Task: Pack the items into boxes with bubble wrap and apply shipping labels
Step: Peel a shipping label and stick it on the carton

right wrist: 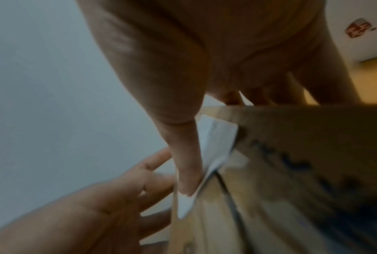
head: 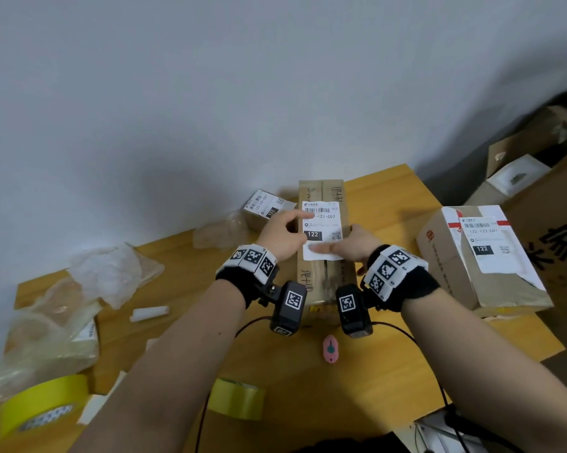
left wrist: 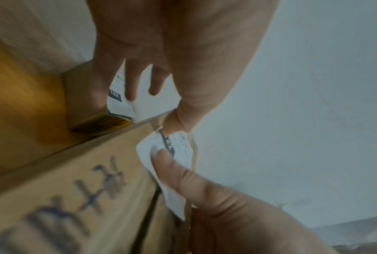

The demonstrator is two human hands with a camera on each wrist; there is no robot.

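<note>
On the yellow table (head: 386,197), going left to right: crumpled bubble wrap (head: 109,273) lies loose, then a small labelled box (head: 266,207), then the long cardboard box (head: 321,276) at centre with its shipping label (head: 323,223) reading "122-007" and "122". The left hand (head: 283,235) presses the label's upper left with an extended forefinger, the other fingers loosely curled; the right hand (head: 357,245) lies flat, fingers straight across the label's lower edge. The label looks thin, limp and prone to creasing, best smoothed from the middle outward. At right a taped box (head: 478,259) reads "122-122-007".
</note>
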